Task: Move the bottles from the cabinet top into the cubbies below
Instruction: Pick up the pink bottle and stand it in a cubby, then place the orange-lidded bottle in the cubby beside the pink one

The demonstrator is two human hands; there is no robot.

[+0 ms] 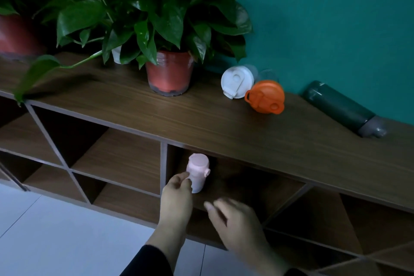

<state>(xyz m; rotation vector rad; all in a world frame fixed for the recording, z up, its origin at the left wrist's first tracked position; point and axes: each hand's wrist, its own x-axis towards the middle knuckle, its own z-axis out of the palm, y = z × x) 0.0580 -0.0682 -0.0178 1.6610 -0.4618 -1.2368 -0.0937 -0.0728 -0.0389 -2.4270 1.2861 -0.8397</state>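
The pink bottle (197,172) stands upright inside a cubby (246,186) with free shelf to its right, left hand (177,195) fingertips pinching its side, right hand (235,219) loosely spread, blurred, just below.

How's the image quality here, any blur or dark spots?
Head view: dim overall; the right hand is motion-blurred, the left hand sharper beside the pink bottle; the cubby behind it is in deep shadow; wide-angle bending curves the cabinet top.

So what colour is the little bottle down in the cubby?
Pale pink, seen from the head camera.
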